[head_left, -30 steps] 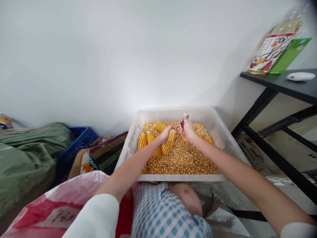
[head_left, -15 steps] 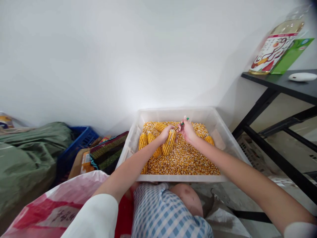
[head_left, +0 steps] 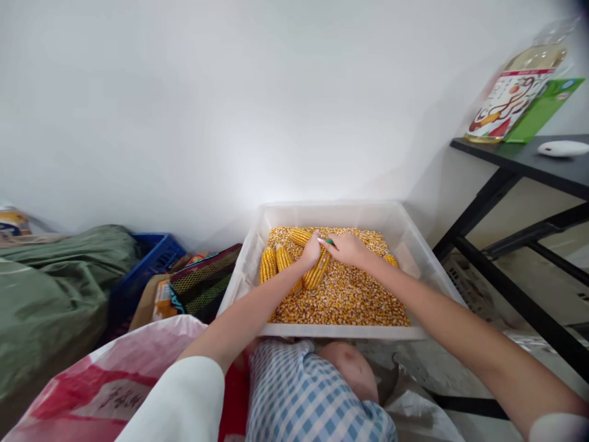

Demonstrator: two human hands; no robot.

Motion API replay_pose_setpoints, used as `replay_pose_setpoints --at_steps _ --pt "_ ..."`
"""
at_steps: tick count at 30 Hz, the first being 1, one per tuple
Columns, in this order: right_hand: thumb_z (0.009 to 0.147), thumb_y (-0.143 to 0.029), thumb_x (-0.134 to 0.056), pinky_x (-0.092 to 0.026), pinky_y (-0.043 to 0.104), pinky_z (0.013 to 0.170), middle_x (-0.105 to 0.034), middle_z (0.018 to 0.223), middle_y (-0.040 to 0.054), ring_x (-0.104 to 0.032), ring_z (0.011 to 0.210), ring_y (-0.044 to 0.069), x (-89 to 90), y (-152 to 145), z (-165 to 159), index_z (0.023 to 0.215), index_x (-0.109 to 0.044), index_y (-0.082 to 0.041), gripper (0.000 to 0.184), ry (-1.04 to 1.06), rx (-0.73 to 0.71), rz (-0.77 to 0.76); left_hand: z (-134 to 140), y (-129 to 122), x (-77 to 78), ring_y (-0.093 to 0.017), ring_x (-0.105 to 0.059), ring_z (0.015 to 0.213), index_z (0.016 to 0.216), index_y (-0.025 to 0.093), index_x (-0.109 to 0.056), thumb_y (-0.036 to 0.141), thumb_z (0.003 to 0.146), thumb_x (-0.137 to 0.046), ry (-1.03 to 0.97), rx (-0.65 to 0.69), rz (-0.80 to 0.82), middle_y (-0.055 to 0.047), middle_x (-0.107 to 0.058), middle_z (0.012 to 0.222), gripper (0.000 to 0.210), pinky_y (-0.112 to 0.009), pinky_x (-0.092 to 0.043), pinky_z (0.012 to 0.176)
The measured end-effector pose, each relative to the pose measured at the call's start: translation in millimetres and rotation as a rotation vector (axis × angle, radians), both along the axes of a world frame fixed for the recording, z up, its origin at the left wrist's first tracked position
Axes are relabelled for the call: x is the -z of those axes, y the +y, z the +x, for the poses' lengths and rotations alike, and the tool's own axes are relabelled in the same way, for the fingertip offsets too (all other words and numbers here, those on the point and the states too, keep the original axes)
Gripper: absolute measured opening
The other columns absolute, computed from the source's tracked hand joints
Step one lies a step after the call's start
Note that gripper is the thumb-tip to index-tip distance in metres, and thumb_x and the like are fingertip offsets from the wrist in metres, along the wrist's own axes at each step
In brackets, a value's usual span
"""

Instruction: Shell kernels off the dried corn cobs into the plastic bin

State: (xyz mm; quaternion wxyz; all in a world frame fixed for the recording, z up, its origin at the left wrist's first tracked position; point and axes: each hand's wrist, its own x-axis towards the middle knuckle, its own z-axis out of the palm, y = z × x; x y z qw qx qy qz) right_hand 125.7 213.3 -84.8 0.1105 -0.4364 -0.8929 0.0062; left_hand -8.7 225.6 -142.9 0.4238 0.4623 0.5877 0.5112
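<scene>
My left hand [head_left: 312,250] is closed around the upper end of a yellow corn cob [head_left: 316,275], which tilts over loose kernels [head_left: 350,298] in a translucent plastic bin [head_left: 340,332]. Just right of it, my right hand [head_left: 348,249] grips a small green-handled tool [head_left: 330,242]. Its working end is hidden between the hands, so its exact kind cannot be made out. Both hands are nearly touching above the cob. More corn cobs [head_left: 268,265] lie at the bin's left side, one [head_left: 300,237] behind my left hand and another [head_left: 391,259] partly buried at right.
A black shelf [head_left: 529,158] on the right bears a bottle [head_left: 510,98], a green carton [head_left: 543,110] and a white object [head_left: 562,148]. On the left are a mesh bag [head_left: 207,279], a blue crate [head_left: 151,261] and a red-white plastic bag [head_left: 124,374]. A white wall stands behind.
My right hand has turned over and come down leftward with the tool, closer to the cob. My left hand has shifted across the cob's top, covering more of it.
</scene>
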Motion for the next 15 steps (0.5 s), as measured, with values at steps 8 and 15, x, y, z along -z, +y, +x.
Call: replay_pose_setpoints --at_steps 8,15 --pt "0.09 -0.046 -0.021 -0.03 0.026 0.058 -0.068 0.077 0.0091 -0.06 0.066 0.019 2.1 -1 2 0.096 -0.062 -0.018 0.049 -0.076 -0.049 0.113 3 -3 0.7 -0.015 -0.05 0.066 0.06 0.017 -0.046 0.035 0.087 -0.027 0.099 -0.007 0.013 -0.002 -0.053 0.06 0.037 -0.03 -0.041 0.073" --pt "0.09 -0.043 -0.024 -0.028 0.024 0.06 -0.066 0.07 0.009 -0.056 0.063 0.016 13.4 5 9 0.085 -0.063 -0.016 0.048 -0.009 -0.13 0.132 4 -7 -1.3 -0.015 -0.048 0.069 0.059 0.018 -0.04 0.033 0.086 -0.028 0.059 0.035 -0.032 -0.001 -0.05 0.061 0.033 -0.03 -0.039 0.075"
